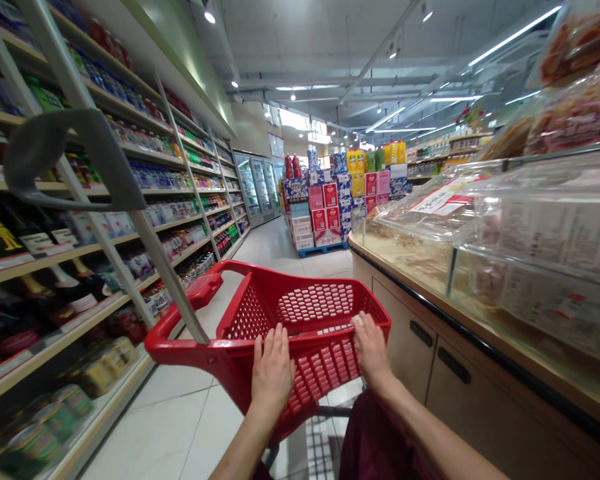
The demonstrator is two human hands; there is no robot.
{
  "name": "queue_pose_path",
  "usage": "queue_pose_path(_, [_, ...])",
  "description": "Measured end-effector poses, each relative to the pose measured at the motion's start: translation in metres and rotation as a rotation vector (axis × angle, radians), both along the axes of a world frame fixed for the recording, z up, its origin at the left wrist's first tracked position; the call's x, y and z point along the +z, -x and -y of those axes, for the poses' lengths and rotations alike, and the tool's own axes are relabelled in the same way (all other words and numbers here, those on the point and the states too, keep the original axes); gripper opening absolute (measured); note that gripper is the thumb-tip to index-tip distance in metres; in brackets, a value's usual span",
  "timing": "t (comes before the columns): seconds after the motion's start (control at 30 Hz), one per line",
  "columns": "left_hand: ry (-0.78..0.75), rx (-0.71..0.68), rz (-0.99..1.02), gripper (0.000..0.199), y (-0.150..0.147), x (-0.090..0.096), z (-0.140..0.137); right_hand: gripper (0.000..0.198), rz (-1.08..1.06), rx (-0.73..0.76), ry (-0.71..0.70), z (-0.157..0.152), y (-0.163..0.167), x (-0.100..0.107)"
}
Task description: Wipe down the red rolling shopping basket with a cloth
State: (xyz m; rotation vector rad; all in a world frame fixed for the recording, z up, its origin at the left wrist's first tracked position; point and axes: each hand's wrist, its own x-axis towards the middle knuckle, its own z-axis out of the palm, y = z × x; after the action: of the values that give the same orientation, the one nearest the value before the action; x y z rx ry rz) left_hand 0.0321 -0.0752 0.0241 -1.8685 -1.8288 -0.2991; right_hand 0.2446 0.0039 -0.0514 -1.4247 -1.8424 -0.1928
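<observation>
A red plastic shopping cart (245, 343) stands sideways in front of me, its basket perforated with small holes and its interior partly visible. My left hand (272, 367) lies against the near side with its back towards me, fingers stretched up over the rim. Near the basket's right-hand corner, my right hand (371, 347) has its fingers bent over the same rim. Something small and white shows at its fingertips, too small to name. From the cart's left part rises a metal pole with a grey loop handle (125, 170).
Drink shelves (180, 140) line the left side. At right is a wooden counter (405, 300) with a clear guard and packaged food in plastic boxes (555, 220). Stacked drink cartons (325, 213) stand on a blue pallet ahead, with glass-door fridges (257, 187) behind to the left.
</observation>
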Motion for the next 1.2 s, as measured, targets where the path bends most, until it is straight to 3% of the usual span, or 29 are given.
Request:
queue_pose_path(0.07, [-0.002,-0.007,-0.001,0.053,0.001,0.0,0.001,0.056,0.085,0.167,-0.058,0.005,0.012,0.001])
queue_pose_path(0.13, [0.002,-0.017,-0.004,0.053,0.002,0.0,0.001,0.057,0.106,0.204,-0.089,0.004,0.009,0.002])
queue_pose_path(0.23, [0.008,-0.024,0.004,0.054,0.002,0.0,0.001,0.054,-0.005,-0.004,-0.06,-0.002,-0.006,0.002])
queue_pose_path(0.3, [0.001,-0.02,0.018,0.054,-0.001,-0.001,0.0,0.054,-0.044,-0.066,-0.052,-0.002,-0.002,0.002])
queue_pose_path(0.47, [-0.027,-0.086,0.037,0.049,0.005,0.003,0.008,0.062,0.073,0.242,-0.135,0.014,0.043,0.008])
queue_pose_path(0.53, [-0.123,-0.144,0.05,0.047,0.025,0.012,0.019,0.061,0.065,0.223,-0.115,0.013,0.039,0.011])
queue_pose_path(0.63, [-0.445,0.021,0.193,0.053,0.067,0.034,0.035,0.051,-0.004,0.061,-0.037,0.003,0.011,0.012])
queue_pose_path(0.67, [-0.52,0.132,0.255,0.057,0.082,0.041,0.038,0.047,-0.021,0.031,-0.017,-0.001,0.005,0.013])
queue_pose_path(0.7, [-0.499,0.188,0.274,0.056,0.094,0.046,0.04,0.044,-0.032,0.021,-0.003,-0.002,0.004,0.013])
queue_pose_path(0.8, [-0.33,0.218,0.236,0.045,0.115,0.053,0.038,0.041,-0.018,0.108,0.003,0.007,0.044,0.02])
queue_pose_path(0.93, [-0.301,0.198,0.168,0.04,0.113,0.048,0.036,0.041,-0.075,0.353,-0.096,0.047,0.155,0.048])
queue_pose_path(1.0, [-0.278,0.182,0.136,0.044,0.112,0.045,0.038,0.041,-0.096,0.468,-0.165,0.064,0.193,0.062])
queue_pose_path(1.07, [-0.244,0.158,0.11,0.046,0.114,0.045,0.042,0.043,-0.079,0.538,-0.222,0.07,0.203,0.068])
queue_pose_path(1.2, [-0.212,0.133,0.102,0.052,0.12,0.045,0.046,0.046,-0.042,0.481,-0.213,0.054,0.166,0.054])
